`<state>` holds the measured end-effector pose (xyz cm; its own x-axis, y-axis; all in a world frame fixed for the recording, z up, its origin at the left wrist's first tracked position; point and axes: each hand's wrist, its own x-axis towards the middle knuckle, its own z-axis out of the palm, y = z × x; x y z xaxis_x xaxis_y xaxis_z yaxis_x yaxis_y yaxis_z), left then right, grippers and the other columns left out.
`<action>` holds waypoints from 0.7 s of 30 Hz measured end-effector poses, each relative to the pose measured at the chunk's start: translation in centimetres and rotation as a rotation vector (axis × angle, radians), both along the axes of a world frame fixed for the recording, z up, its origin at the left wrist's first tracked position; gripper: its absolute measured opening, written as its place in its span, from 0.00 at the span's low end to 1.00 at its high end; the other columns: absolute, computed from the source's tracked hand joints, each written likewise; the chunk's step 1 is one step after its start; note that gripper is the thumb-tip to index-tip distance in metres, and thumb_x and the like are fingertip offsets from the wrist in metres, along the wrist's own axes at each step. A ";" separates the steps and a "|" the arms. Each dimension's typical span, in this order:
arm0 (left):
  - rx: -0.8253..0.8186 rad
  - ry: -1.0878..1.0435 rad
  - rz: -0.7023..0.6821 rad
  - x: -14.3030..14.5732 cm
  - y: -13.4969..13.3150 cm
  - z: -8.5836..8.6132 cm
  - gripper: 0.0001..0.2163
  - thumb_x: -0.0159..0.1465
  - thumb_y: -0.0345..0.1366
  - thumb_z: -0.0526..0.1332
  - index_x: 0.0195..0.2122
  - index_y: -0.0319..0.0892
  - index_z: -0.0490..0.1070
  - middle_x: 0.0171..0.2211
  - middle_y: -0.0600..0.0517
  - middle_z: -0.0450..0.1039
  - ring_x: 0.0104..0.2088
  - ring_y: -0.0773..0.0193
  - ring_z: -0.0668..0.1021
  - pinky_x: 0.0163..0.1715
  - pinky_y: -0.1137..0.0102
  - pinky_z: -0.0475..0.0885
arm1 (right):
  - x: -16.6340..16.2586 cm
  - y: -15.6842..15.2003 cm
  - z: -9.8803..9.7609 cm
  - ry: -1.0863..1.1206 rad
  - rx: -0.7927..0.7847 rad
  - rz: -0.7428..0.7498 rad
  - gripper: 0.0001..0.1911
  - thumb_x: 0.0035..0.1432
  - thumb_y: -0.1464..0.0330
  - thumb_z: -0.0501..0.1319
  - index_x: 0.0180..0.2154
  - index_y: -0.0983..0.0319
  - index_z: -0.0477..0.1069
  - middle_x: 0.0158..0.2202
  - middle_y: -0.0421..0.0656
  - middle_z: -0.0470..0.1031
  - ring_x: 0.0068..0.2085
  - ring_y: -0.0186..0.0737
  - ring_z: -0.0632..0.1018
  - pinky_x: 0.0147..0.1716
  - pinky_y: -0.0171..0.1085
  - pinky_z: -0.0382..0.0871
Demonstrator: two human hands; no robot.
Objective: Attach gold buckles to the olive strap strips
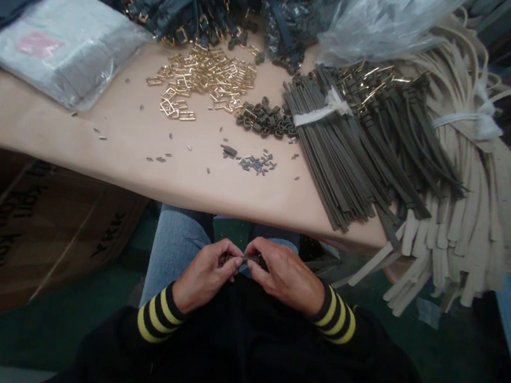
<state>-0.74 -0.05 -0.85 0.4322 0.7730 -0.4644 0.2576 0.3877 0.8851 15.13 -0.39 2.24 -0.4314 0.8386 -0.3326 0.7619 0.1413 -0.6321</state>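
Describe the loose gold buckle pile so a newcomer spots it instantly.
On the pale beige tabletop, look left of the tied bundle of olive-grey straps. The heap of shiny gold metal buckles lies there, the only bright loose metal; the neighbouring loops are dark.

shiny metal buckles [200, 77], matt straps [353, 148]

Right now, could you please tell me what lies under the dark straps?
Beige straps show beneath the dark straps on the right; how far they run underneath is covered.
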 end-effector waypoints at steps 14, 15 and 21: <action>0.043 0.040 -0.042 0.2 -0.2 0.2 0.06 0.57 0.35 0.53 0.29 0.37 0.64 0.18 0.58 0.62 0.18 0.72 0.67 0.19 0.76 0.63 | 1.5 0.7 0.5 0.207 -0.487 0.051 0.12 0.56 0.71 0.48 0.23 0.65 0.63 0.17 0.37 0.65 0.18 0.27 0.67 0.20 0.27 0.59; 0.071 0.062 -0.053 0.2 -0.3 0.3 0.07 0.58 0.35 0.52 0.29 0.38 0.64 0.18 0.57 0.62 0.18 0.72 0.67 0.19 0.76 0.63 | 1.4 0.7 0.5 0.205 -0.474 0.068 0.12 0.57 0.72 0.48 0.23 0.65 0.63 0.16 0.36 0.64 0.18 0.27 0.66 0.20 0.27 0.59; 0.398 0.227 -0.180 0.2 -0.5 0.8 0.07 0.61 0.32 0.47 0.30 0.40 0.62 0.19 0.57 0.61 0.20 0.70 0.68 0.23 0.74 0.64 | 1.0 0.4 -0.1 0.188 -0.338 0.041 0.11 0.56 0.73 0.48 0.22 0.65 0.62 0.18 0.35 0.60 0.21 0.28 0.63 0.22 0.29 0.55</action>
<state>-0.55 -0.57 -0.02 0.4974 0.8317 -0.2467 0.4934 -0.0373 0.8690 16.16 0.01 2.12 -0.5420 0.6760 -0.4992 0.6263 -0.0712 -0.7763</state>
